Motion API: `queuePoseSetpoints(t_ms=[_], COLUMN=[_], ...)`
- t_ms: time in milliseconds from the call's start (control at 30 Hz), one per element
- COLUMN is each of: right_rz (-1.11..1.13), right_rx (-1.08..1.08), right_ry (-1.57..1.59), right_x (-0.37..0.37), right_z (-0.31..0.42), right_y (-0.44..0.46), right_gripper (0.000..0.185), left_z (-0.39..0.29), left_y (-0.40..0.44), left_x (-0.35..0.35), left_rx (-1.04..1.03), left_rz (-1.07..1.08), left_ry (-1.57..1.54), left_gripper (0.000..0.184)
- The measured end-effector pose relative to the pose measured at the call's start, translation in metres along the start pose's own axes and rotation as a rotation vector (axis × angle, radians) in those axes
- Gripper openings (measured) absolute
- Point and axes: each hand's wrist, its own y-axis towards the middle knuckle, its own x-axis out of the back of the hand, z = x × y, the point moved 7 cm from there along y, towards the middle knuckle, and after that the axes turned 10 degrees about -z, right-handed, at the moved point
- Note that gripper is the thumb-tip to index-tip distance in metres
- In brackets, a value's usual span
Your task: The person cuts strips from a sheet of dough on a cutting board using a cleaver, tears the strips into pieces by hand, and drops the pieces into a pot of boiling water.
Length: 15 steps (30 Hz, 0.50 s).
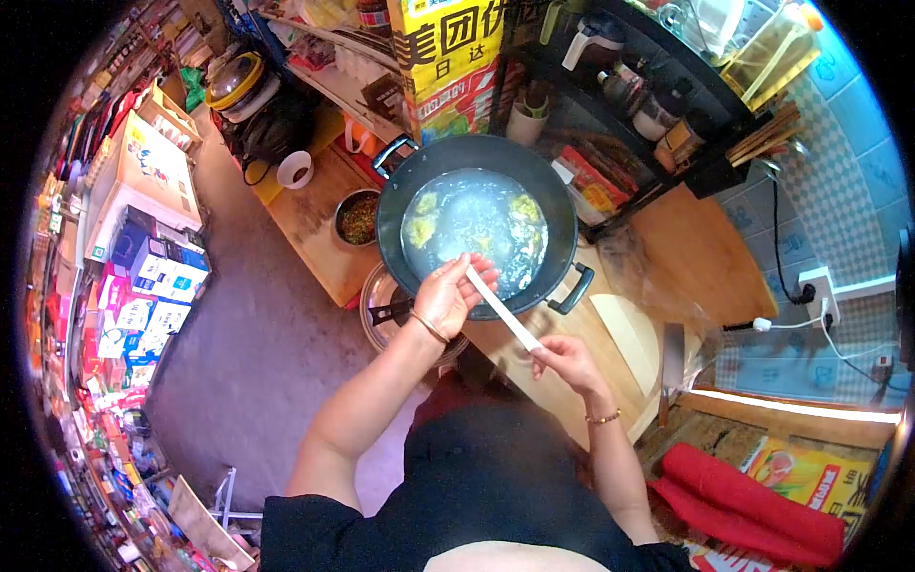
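Note:
A white strip (505, 313), perhaps dough, is stretched between my two hands. My left hand (452, 294) holds its upper end over the near rim of a large black pot, palm partly turned up. My right hand (566, 364) pinches the lower end, to the right of and below the pot. The black pot (393, 229) contains cloudy, bubbling liquid (472, 219) with yellowish clumps in it. A flat pale sheet of dough (624, 334) lies on the wooden board (596, 405) to the right.
A cleaver (673, 357) lies right of the dough. Left of the pot are a bowl of seasoning (358, 217) and a white cup (295, 170). A glass lid (376, 305) sits below the pot. Black shelves (581, 86) stand behind.

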Motion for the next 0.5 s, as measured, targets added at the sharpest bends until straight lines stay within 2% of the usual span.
queuePoseSetpoints(t_ms=[100, 167, 200, 233, 300, 333, 367, 433, 500], right_rz=[0.022, 0.023, -0.001, -0.025, 0.013, 0.018, 0.025, 0.034, 0.016], right_rx=[-0.02, -0.017, 0.018, 0.052, 0.061, 0.032, -0.001, 0.016, 0.035], right_ry=[0.096, 0.128, 0.177, 0.225, 0.247, 0.162, 0.077, 0.067, 0.009], right_x=[-0.001, -0.002, -0.005, -0.008, -0.013, -0.015, -0.017, -0.011, -0.007], right_z=[0.008, 0.008, 0.014, 0.02, 0.03, 0.031, 0.027, 0.014, 0.009], right_y=[-0.003, 0.001, 0.004, 0.007, 0.007, 0.006, 0.003, 0.004, 0.002], right_gripper=[0.017, 0.016, 0.017, 0.017, 0.019, 0.019, 0.02, 0.019, 0.018], left_z=[-0.008, 0.006, 0.041, 0.06, 0.076, 0.072, 0.066, 0.044, 0.028], left_y=[0.001, -0.001, 0.001, -0.018, -0.022, -0.018, -0.01, -0.01, -0.007], left_x=[0.0, -0.004, -0.006, -0.012, -0.016, -0.013, -0.009, -0.007, -0.005], left_rx=[-0.074, -0.041, 0.24, 0.427, 0.391, 0.289, 0.248, 0.165, 0.11], left_rz=[-0.032, 0.056, 0.242, 0.219, 0.329, 0.2, 0.219, 0.061, 0.007], left_ry=[0.044, -0.103, -0.118, -0.015, -0.084, -0.072, -0.055, -0.041, -0.039], left_gripper=[0.025, 0.028, 0.039, 0.043, 0.04, 0.035, 0.023, 0.019, 0.018])
